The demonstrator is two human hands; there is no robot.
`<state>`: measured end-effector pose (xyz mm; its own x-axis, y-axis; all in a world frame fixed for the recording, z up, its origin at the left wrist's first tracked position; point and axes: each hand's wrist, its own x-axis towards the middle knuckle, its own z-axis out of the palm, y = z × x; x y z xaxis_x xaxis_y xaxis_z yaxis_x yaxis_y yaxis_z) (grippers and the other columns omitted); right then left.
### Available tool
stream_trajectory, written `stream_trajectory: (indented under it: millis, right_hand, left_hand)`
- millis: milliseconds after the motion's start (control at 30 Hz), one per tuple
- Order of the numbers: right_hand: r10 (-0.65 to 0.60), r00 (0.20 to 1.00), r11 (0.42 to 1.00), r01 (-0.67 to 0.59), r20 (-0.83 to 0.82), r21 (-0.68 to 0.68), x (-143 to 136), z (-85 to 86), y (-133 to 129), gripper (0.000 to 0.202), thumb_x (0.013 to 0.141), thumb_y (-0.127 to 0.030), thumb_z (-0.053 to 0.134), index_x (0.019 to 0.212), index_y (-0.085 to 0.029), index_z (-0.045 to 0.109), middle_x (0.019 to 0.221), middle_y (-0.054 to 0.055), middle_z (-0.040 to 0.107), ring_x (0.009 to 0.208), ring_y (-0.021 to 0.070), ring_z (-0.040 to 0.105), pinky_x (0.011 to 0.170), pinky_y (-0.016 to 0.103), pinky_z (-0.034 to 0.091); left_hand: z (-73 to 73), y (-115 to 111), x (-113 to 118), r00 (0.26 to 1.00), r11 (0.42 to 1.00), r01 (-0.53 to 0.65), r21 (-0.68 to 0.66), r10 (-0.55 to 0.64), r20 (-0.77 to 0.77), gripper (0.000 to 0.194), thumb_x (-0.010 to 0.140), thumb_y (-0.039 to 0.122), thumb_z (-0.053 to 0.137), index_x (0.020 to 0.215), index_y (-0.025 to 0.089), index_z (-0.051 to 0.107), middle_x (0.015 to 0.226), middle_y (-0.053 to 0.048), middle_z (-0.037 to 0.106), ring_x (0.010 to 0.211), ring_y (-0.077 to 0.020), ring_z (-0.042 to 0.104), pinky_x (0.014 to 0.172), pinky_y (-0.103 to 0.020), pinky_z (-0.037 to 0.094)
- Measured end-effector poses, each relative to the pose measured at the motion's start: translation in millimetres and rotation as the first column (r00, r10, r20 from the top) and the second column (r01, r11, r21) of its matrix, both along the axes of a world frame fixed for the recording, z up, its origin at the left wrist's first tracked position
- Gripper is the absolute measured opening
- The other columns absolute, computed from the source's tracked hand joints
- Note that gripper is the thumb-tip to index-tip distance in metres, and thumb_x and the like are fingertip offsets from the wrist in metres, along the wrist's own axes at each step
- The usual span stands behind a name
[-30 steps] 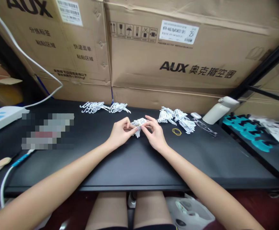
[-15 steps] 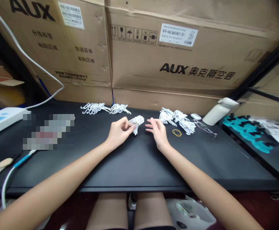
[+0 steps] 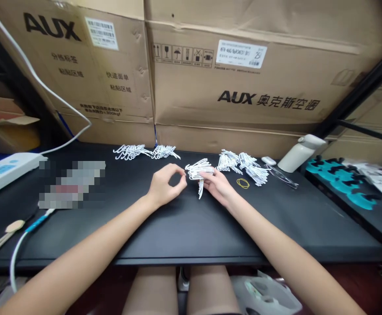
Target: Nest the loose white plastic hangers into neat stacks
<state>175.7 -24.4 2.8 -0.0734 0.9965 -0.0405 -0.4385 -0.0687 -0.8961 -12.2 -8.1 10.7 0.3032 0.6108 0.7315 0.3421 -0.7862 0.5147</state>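
My right hand (image 3: pixel 219 186) is closed on a bundle of white hooks (image 3: pixel 200 169), whose lower ends hang down beside the fingers. Just left of the bundle is my left hand (image 3: pixel 168 186), its thumb and index finger curled into a ring and nearly touching; whatever the tips pinch, if anything, is too small to name. Behind my left hand lie two groups of white hooks (image 3: pixel 131 152), (image 3: pixel 165 152). Further bundles of white hooks (image 3: pixel 229 161), (image 3: pixel 254 168) lie behind and right of my right hand, with a yellow rubber band (image 3: pixel 243 183) in front of them.
A white bottle (image 3: pixel 300 153) lies tilted at the right back, near glasses (image 3: pixel 284 177) and a small white case (image 3: pixel 268 161). Teal and black pieces (image 3: pixel 341 181) are farther right. A power strip (image 3: pixel 10 173) and cable (image 3: pixel 20 243) occupy the left. Cardboard boxes (image 3: pixel 236 118) stand behind.
The bundle of hooks has passed from my left hand to my right hand and shifted slightly right. My right hand has closed on it.
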Motion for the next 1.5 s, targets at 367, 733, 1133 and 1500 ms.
stream_trajectory:
  millis: [367,733,1133,1500]
  right_hand:
    - [0.056,0.996,0.998,-0.056,0.063,0.011,-6,-1.8,-5,0.042,0.06,-0.025,0.081,0.097,-0.018,0.063,0.091,0.003,0.072,0.086,0.0181,0.069,0.085,0.033,0.053]
    - [0.129,0.986,0.991,-0.125,0.106,-0.044,-7,-4.7,-2,0.028,0.067,-0.028,0.079,0.086,-0.011,0.07,0.079,0.007,0.073,0.067,0.0125,0.069,0.064,0.02,0.056]
    - [-0.691,0.711,0.72,0.693,-0.131,-0.035,94,18.2,38,0.006,0.08,-0.012,0.058,0.079,-0.017,0.059,0.094,0.007,0.07,0.104,0.0152,0.065,0.074,0.02,0.06]
    - [-0.654,0.754,0.749,0.657,0.063,-0.087,107,-14.6,53,0.014,0.078,-0.008,0.047,0.072,-0.02,0.048,0.083,0.006,0.065,0.094,0.0161,0.067,0.076,0.027,0.059]
  left_hand:
    - [0.0,11,5,0.946,0.617,0.278,-0.737,-0.042,0.321,0.038,0.061,0.036,0.08,0.09,0.014,0.069,0.094,-0.009,0.071,0.089,-0.0229,0.066,0.084,-0.036,0.051]
    - [4.3,16,0,0.801,0.481,0.445,-0.755,0.163,0.576,0.042,0.068,0.036,0.077,0.101,0.018,0.059,0.101,-0.007,0.067,0.091,-0.0182,0.064,0.076,-0.031,0.053]
    - [11.0,22,-7,0.798,0.418,0.444,-0.792,0.218,0.562,0.044,0.077,0.055,0.061,0.098,0.017,0.058,0.119,-0.015,0.062,0.104,-0.0237,0.062,0.074,-0.031,0.055]
    - [6.7,20,-6,0.842,0.354,0.471,-0.808,0.092,0.532,0.038,0.077,0.051,0.063,0.091,0.016,0.061,0.097,-0.012,0.069,0.078,-0.0186,0.065,0.069,-0.03,0.053]
